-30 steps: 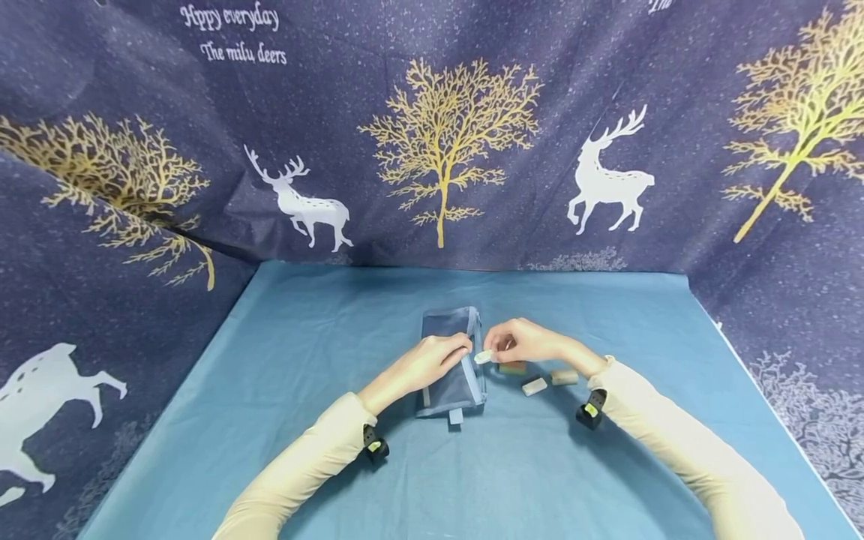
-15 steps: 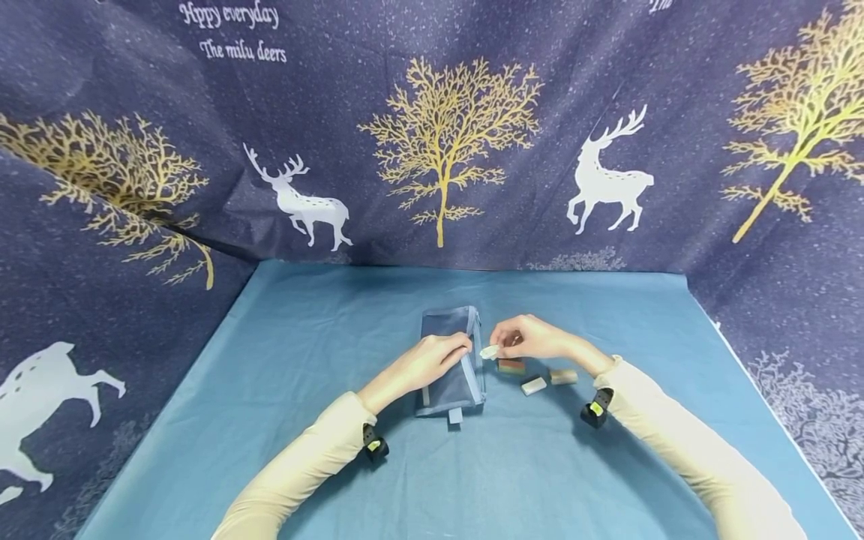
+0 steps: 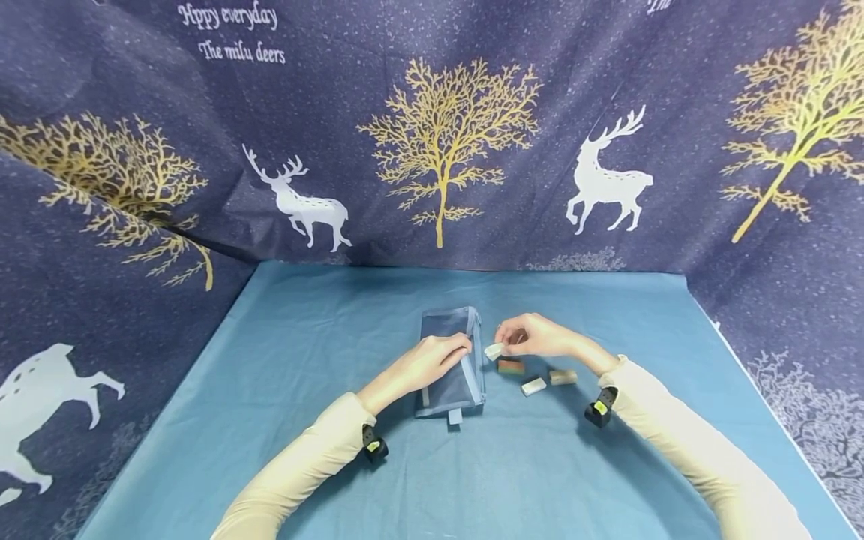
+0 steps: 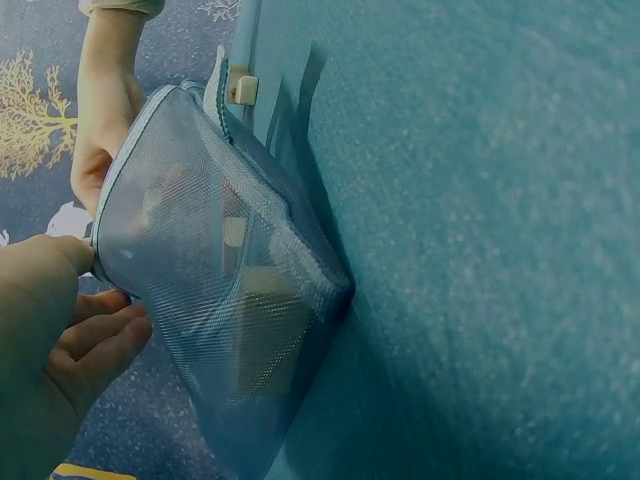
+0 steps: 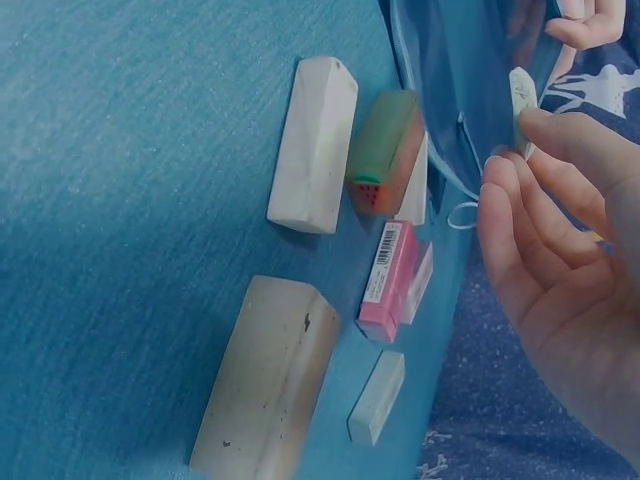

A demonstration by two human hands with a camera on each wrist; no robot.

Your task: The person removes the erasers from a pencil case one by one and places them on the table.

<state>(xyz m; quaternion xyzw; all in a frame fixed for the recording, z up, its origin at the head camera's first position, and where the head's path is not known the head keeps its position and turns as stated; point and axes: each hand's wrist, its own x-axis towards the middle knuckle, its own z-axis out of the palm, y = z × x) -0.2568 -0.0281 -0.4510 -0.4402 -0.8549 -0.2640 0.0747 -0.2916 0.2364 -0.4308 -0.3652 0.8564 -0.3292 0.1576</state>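
A blue mesh zip pouch (image 3: 445,386) lies on the table with its zip side to the right. My left hand (image 3: 435,354) pinches the pouch's rim, thumb on one side and fingers on the other in the left wrist view. The mouth gapes in the right wrist view (image 5: 440,80). Just right of that mouth, my right hand (image 3: 533,335) pinches a small white eraser (image 5: 522,100) between thumb and fingers. Below it lies a green and orange eraser (image 5: 385,150) with a watermelon-like end. Through the mesh, a pale block (image 4: 268,335) shows dimly.
A white eraser (image 5: 313,145) and a larger greyish eraser (image 5: 265,380) lie right of the pouch. A pink-sleeved eraser (image 5: 388,280) and a small pale one (image 5: 377,397) lie near them. The blue-covered table (image 3: 324,315) meets a dark printed cloth (image 3: 506,225) behind.
My right hand has moved a little right and away from the pouch, still pinching the white eraser. My left hand has stayed on the pouch's rim.
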